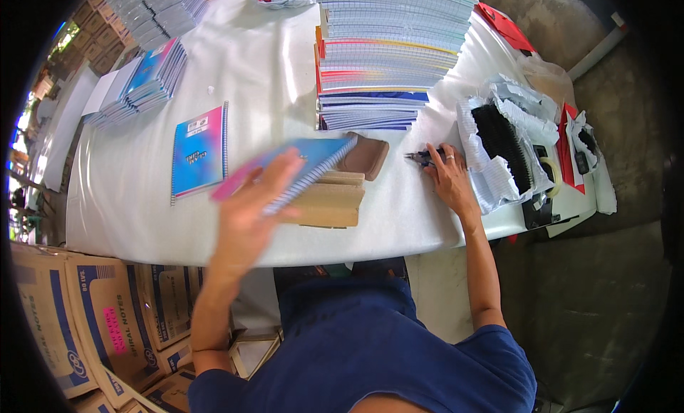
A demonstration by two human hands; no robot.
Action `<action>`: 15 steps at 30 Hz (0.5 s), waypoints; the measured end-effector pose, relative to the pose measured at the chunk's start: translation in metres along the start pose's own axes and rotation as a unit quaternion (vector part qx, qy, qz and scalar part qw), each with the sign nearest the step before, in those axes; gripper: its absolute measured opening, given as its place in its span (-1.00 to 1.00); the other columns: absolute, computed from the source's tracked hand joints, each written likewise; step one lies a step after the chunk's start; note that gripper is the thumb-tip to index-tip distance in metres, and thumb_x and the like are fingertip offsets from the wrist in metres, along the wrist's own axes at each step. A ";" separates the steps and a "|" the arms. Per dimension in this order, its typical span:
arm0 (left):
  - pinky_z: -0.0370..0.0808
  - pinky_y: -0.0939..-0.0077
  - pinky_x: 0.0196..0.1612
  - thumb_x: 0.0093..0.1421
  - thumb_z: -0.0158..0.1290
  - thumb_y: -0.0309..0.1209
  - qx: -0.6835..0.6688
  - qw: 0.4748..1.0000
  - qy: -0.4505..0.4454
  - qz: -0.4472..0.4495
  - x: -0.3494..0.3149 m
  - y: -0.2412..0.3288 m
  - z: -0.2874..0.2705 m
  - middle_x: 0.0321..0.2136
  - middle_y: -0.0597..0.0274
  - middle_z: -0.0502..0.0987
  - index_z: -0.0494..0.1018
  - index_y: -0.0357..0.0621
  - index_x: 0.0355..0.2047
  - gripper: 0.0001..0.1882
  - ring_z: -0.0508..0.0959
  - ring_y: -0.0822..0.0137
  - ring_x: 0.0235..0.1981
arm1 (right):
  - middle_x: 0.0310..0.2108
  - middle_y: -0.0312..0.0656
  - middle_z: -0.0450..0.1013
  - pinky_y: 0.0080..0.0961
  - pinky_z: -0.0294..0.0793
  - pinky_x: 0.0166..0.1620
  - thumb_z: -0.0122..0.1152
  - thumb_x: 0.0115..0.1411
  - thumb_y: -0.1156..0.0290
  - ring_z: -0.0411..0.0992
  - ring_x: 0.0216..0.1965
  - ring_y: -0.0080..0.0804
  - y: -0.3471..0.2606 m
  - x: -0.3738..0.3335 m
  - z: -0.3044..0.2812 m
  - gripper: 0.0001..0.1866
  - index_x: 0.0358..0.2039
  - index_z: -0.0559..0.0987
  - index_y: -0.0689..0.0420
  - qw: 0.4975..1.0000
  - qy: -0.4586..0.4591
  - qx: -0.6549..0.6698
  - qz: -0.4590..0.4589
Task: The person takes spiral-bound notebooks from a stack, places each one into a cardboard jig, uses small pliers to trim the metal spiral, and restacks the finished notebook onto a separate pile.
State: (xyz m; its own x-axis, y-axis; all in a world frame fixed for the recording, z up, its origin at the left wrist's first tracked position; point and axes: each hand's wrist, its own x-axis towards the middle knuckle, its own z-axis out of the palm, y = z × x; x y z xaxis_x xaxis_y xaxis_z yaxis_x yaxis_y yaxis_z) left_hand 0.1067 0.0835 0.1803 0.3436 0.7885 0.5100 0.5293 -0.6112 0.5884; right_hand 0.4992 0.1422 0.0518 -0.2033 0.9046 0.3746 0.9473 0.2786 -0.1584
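Observation:
My left hand (249, 210), smeared by motion, grips a blue and pink spiral notebook (303, 156), tilted above the table. Its wire coil faces right. Beneath it lie a brown cardboard block (331, 203) and a darker brown pad (370, 156). Flat on the table to the left is a similar spiral notebook (199, 153). At the right, low on the tabletop, my right hand (452, 176) has its fingers closed around small dark-handled pliers (422, 157), whose jaws point left.
A tall stack of notebooks (385, 64) stands at the far middle. Further notebook piles (153, 74) sit far left. To the right, torn white wrapping (474, 124) surrounds black coils (502, 146), beside a tape roll (552, 178). Cardboard boxes (107, 313) fill the floor at lower left.

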 end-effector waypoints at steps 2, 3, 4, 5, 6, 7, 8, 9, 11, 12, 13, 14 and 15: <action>0.32 0.01 0.16 0.06 0.24 -0.25 0.222 0.971 -0.015 0.091 -0.005 -0.008 0.043 0.18 0.04 0.38 0.37 -0.24 0.15 -0.34 0.38 -0.07 0.18 | -0.08 0.05 0.34 -0.10 0.23 0.15 0.20 0.21 0.25 0.30 0.01 0.00 -0.006 -0.003 -0.002 -0.57 0.09 0.46 0.02 0.996 0.038 -0.073 -0.022; 0.29 -0.01 0.18 0.05 0.23 -0.23 0.243 0.968 0.004 0.065 -0.007 -0.007 0.061 0.17 0.04 0.37 0.36 -0.23 0.15 -0.34 0.36 -0.11 0.18 | -0.13 0.04 0.34 -0.13 0.28 0.11 0.20 0.20 0.25 0.34 -0.05 -0.01 -0.012 -0.004 -0.003 -0.58 0.07 0.47 0.02 0.992 0.055 -0.108 -0.035; 0.28 -0.02 0.18 0.05 0.23 -0.22 0.264 0.963 0.018 0.049 -0.006 -0.006 0.066 0.18 0.05 0.37 0.36 -0.23 0.14 -0.34 0.35 -0.12 0.19 | -0.16 0.02 0.35 -0.17 0.33 0.02 0.22 0.19 0.26 0.36 -0.14 -0.03 -0.030 -0.003 -0.014 -0.60 0.04 0.49 0.02 0.998 0.047 -0.029 -0.011; 0.27 -0.03 0.18 0.05 0.23 -0.22 0.287 0.957 0.033 0.030 -0.007 -0.005 0.071 0.18 0.06 0.36 0.36 -0.23 0.14 -0.34 0.33 -0.13 0.20 | -0.20 0.00 0.35 -0.21 0.39 -0.07 0.23 0.18 0.27 0.39 -0.22 -0.06 -0.055 -0.002 -0.030 -0.62 0.02 0.50 0.03 0.998 0.039 0.049 0.008; 0.28 -0.04 0.17 0.05 0.23 -0.21 0.302 0.952 0.035 0.028 -0.005 -0.004 0.073 0.18 0.07 0.35 0.36 -0.22 0.14 -0.34 0.32 -0.13 0.20 | -0.21 -0.01 0.37 -0.22 0.41 -0.20 0.25 0.14 0.30 0.40 -0.30 -0.07 -0.079 -0.006 -0.043 -0.62 -0.01 0.51 0.01 0.986 0.025 0.164 0.008; 0.28 -0.04 0.16 0.05 0.23 -0.21 0.318 0.947 0.034 0.027 -0.005 -0.002 0.073 0.19 0.08 0.34 0.36 -0.22 0.14 -0.34 0.31 -0.12 0.21 | -0.20 -0.04 0.39 -0.25 0.43 -0.17 0.26 0.14 0.31 0.41 -0.26 -0.08 -0.102 -0.014 -0.052 -0.62 -0.01 0.51 0.04 0.974 0.004 0.225 -0.008; 0.27 -0.05 0.18 0.06 0.23 -0.29 0.315 0.948 0.031 0.015 -0.007 0.000 0.072 0.20 0.08 0.33 0.35 -0.21 0.16 -0.35 0.30 -0.12 0.23 | -0.17 -0.05 0.40 -0.25 0.43 -0.14 0.26 0.14 0.30 0.42 -0.22 -0.09 -0.126 -0.015 -0.065 -0.61 -0.01 0.51 0.06 0.966 -0.004 0.254 -0.055; 0.25 -0.05 0.19 0.06 0.22 -0.36 0.310 0.950 0.028 0.007 -0.008 0.002 0.072 0.21 0.07 0.33 0.33 -0.21 0.18 -0.35 0.28 -0.12 0.24 | -0.16 -0.05 0.40 -0.25 0.42 -0.10 0.26 0.14 0.27 0.42 -0.17 -0.10 -0.143 -0.016 -0.074 -0.59 0.00 0.51 0.08 0.960 -0.019 0.267 -0.080; 0.24 -0.05 0.20 0.05 0.23 -0.44 0.307 0.951 0.027 0.004 -0.008 0.003 0.072 0.23 0.08 0.32 0.31 -0.19 0.20 -0.33 0.27 -0.11 0.26 | -0.19 -0.09 0.40 -0.27 0.39 -0.14 0.26 0.14 0.22 0.40 -0.20 -0.15 -0.159 -0.018 -0.071 -0.58 0.01 0.52 0.04 0.960 -0.003 0.259 -0.105; 0.24 -0.05 0.20 0.04 0.23 -0.44 0.307 0.951 0.031 0.007 -0.009 0.002 0.073 0.23 0.09 0.32 0.31 -0.19 0.21 -0.31 0.27 -0.10 0.26 | -0.20 -0.10 0.40 -0.28 0.38 -0.16 0.26 0.14 0.21 0.39 -0.21 -0.17 -0.163 -0.017 -0.070 -0.58 0.01 0.52 0.04 0.962 -0.003 0.250 -0.114; 0.24 -0.05 0.20 0.02 0.24 -0.45 0.308 0.951 0.035 0.009 -0.009 0.002 0.073 0.23 0.10 0.32 0.30 -0.18 0.22 -0.29 0.27 -0.09 0.26 | -0.21 -0.12 0.40 -0.29 0.38 -0.18 0.26 0.14 0.20 0.38 -0.23 -0.18 -0.165 -0.017 -0.070 -0.58 0.01 0.52 0.03 0.963 -0.004 0.240 -0.124; 0.24 -0.04 0.20 0.01 0.25 -0.46 0.311 0.950 0.029 0.010 -0.010 0.002 0.072 0.23 0.11 0.32 0.30 -0.18 0.22 -0.28 0.27 -0.09 0.26 | -0.22 -0.17 0.38 -0.33 0.34 -0.22 0.27 0.14 0.19 0.35 -0.24 -0.23 -0.165 -0.017 -0.067 -0.58 0.01 0.52 0.00 0.965 0.004 0.222 -0.137; 0.24 -0.04 0.20 -0.01 0.25 -0.46 0.313 0.949 0.025 0.008 -0.009 0.003 0.071 0.23 0.11 0.32 0.30 -0.18 0.22 -0.27 0.27 -0.08 0.25 | -0.24 -0.14 0.40 -0.32 0.35 -0.22 0.25 0.16 0.19 0.37 -0.26 -0.23 -0.166 -0.017 -0.067 -0.60 0.00 0.53 0.02 0.966 0.002 0.221 -0.137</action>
State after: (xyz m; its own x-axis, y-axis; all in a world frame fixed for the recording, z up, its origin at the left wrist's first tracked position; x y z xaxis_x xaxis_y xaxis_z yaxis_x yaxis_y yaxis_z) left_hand 0.1602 0.0793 0.1323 0.3268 0.7655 0.5543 0.8871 -0.4508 0.0995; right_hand 0.3622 0.0592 0.1335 -0.4300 0.7761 0.4613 0.6595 0.6190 -0.4266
